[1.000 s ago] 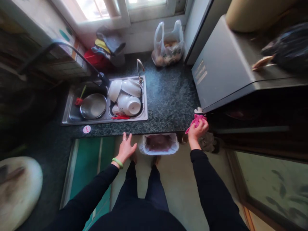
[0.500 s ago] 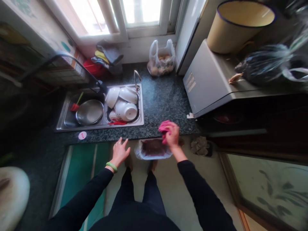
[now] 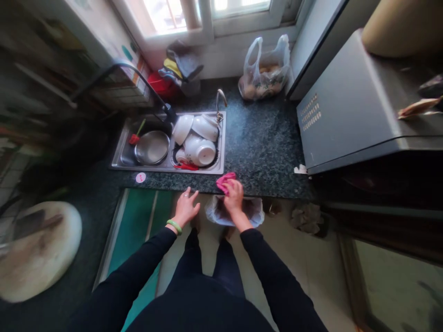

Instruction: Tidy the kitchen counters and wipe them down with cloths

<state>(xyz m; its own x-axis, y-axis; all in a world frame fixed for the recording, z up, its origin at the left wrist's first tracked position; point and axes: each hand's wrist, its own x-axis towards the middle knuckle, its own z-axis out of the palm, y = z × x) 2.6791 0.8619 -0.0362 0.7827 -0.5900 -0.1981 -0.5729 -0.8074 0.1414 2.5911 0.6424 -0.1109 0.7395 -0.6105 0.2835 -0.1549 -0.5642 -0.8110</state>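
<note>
Right hand [image 3: 234, 197]: fingers curled closed around pink cloth [image 3: 226, 182], cloth at front edge of countertop [image 3: 266, 143]. Left hand [image 3: 186, 207], at 9 o'clock from right: fingers spread, slightly bent, nothing gripped. From cloth I see white bowls [image 3: 204, 152] in sink [image 3: 159, 169] at 11 o'clock, plastic bag [image 3: 265, 83] at 1.

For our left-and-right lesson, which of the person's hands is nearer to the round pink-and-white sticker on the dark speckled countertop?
Left. The left hand is to the right of the sticker; the right hand, holding a crumpled pink cloth, is farther right.
</note>
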